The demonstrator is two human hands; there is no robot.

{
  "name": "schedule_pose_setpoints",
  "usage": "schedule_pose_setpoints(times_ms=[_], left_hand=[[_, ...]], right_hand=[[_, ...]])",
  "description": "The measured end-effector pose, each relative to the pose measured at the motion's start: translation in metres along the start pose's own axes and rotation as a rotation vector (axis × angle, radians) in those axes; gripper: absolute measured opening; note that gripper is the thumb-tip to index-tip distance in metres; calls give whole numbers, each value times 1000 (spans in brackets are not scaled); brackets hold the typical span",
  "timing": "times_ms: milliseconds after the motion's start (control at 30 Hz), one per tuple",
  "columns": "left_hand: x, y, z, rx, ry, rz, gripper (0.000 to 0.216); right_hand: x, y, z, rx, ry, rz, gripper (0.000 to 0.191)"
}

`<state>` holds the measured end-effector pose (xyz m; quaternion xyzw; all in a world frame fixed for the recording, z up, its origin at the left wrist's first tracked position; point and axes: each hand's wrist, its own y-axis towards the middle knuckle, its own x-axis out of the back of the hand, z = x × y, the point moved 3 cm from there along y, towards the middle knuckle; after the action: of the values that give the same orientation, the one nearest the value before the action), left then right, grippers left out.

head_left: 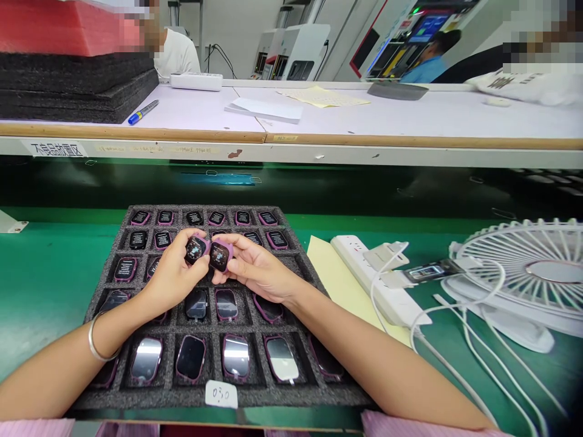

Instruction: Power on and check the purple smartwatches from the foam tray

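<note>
My left hand (180, 267) is closed on a smartwatch (195, 248) without a strap, its screen lit. Right beside it, my right hand (250, 267) grips a second smartwatch (220, 255) with a purple case and a lit screen. Both are held side by side above a dark foam tray (170, 397). Watches of the same kind lie in the tray's compartments: the far rows show lit screens with text, such as one watch (125, 269) at the left, while near ones, like this watch (190, 357), have dark screens. My hands and forearms hide some compartments.
Right of the tray lie a yellow sheet (325, 267), a white power strip (364, 273) with plugs and cables, and a white fan (537, 267). A shelf (191, 124) crosses behind, bearing stacked black foam (77, 85) and a pen (143, 113). Other people are beyond it.
</note>
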<state>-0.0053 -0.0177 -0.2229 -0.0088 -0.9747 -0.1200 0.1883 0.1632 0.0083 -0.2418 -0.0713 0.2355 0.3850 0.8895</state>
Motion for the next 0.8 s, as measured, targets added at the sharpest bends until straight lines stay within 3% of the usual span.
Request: schedule_pose_setpoints(times_ms=[800], left_hand=[[0,-1,1,-7,24,5,32]], right_hand=[[-1,0,0,19,-11,1,47]])
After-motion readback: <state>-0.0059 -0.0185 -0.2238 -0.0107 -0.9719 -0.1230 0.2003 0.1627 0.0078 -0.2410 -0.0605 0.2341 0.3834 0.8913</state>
